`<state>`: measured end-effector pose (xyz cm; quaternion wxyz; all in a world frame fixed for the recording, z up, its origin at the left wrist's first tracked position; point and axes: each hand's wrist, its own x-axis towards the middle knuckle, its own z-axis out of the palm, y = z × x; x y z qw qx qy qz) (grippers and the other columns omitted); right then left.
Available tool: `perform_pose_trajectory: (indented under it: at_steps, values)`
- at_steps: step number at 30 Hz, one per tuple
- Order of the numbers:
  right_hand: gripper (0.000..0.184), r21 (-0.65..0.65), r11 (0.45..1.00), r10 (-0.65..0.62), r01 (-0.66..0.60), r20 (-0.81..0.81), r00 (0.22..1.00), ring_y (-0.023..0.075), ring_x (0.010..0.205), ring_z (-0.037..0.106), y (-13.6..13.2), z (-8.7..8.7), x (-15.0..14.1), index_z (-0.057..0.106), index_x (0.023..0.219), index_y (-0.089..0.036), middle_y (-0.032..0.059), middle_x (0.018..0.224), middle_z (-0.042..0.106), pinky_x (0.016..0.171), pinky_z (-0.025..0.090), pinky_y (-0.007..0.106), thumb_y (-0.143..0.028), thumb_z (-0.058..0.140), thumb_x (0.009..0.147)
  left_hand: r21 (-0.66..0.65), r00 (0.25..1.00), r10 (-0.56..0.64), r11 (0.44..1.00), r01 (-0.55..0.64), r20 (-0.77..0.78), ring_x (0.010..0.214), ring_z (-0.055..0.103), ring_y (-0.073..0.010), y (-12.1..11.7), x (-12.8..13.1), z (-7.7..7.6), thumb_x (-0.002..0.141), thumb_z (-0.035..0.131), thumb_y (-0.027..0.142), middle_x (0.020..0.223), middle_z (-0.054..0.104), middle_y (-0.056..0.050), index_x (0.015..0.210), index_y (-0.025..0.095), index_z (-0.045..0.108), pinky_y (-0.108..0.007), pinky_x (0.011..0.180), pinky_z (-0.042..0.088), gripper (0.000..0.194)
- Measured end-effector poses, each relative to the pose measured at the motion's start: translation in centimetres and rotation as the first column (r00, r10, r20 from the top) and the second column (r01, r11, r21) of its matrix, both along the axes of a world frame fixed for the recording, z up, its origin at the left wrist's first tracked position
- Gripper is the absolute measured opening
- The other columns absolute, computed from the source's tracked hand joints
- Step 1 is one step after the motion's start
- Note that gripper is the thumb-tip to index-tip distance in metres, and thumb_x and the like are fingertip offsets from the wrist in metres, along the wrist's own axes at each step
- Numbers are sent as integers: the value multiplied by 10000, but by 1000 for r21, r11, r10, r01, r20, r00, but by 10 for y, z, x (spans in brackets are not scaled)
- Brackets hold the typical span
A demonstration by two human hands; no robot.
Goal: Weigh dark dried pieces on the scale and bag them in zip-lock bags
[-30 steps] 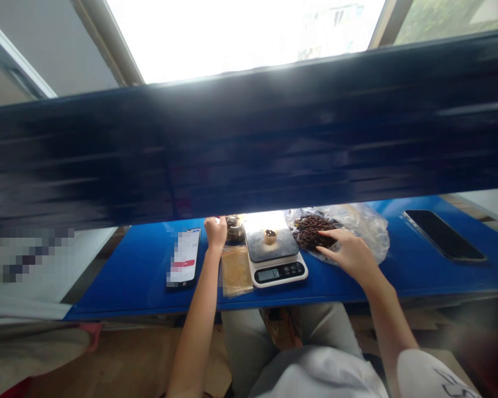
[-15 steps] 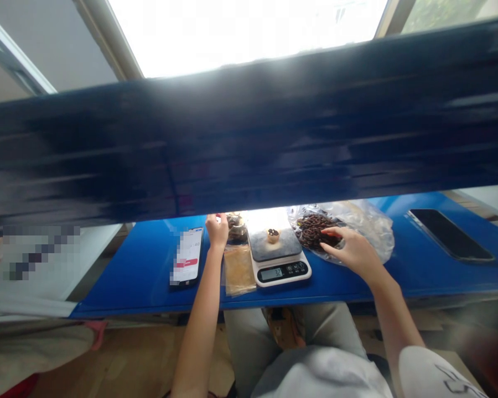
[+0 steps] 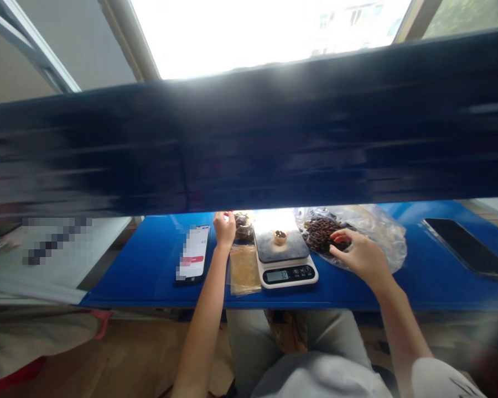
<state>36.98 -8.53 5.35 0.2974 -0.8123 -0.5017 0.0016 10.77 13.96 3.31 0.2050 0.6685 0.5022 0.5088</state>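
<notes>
Right hand (image 3: 361, 254) pinched closed on dark beans (image 3: 320, 235) in a clear plastic bag (image 3: 377, 235), just right of the digital kitchen scale (image 3: 285, 268), small cup (image 3: 280, 237) on its platform. Left hand (image 3: 224, 229) half-curled beside a round container (image 3: 244, 228), grip unclear. Phone (image 3: 193, 254) further left; amber pouch (image 3: 244, 271) just below the container.
</notes>
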Motion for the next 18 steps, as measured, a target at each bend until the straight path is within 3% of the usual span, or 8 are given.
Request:
perform_pose_trajectory:
  at_steps: [5, 12, 18]
  values:
    - [261, 6, 1000, -13, 13, -28, 1000, 254, 799, 689, 1, 5, -4, 680, 915, -236, 25, 819, 727, 679, 500, 361, -331, 624, 679, 29, 1000, 1, 1000, -1, -14, 820, 586, -202, 0, -2, 1, 780, 452, 173, 826, 641, -59, 744, 195, 605, -334, 773, 451, 159]
    - [241, 116, 993, 31, -32, 13, 999, 260, 868, 691, 1, 6, -6, 683, 948, -230, 47, 925, 736, 773, 525, 402, -294, 587, 737, 37, 1000, -11, 999, 11, -15, 833, 593, -207, 0, -3, 0, 775, 440, 170, 835, 638, -64, 746, 200, 594, -339, 789, 459, 159]
    - [279, 73, 996, 48, -52, 56, 997, 279, 956, 676, 2, 0, -3, 686, 1026, -215, 67, 1005, 739, 833, 519, 426, -279, 541, 797, 32, 1000, -6, 999, 6, -19, 837, 590, -205, 0, -3, -1, 779, 439, 171, 851, 640, -66, 748, 203, 593, -341, 802, 458, 160]
